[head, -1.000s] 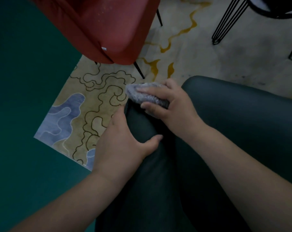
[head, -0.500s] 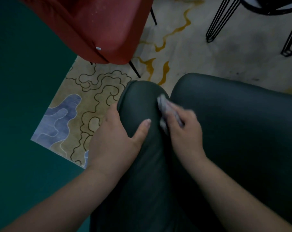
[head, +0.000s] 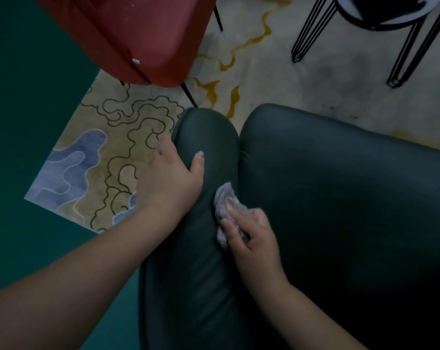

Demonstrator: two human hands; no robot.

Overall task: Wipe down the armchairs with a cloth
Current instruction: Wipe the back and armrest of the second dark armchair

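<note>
Patterned rug (head: 128, 137) beyond the fingertips. Left hand (head: 171, 180) gripping dark armchair (head: 340, 198) arm; right hand (head: 251, 233) curled around cloth (head: 222, 200), pressed into seam. Best wiped firmly along crease.

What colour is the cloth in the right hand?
Pale grey cloth, gripped by the right hand; head view.

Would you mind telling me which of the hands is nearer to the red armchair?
Left. The left hand grips the dark green armrest just below the red armchair; the right hand, holding the cloth, sits farther back.
</note>
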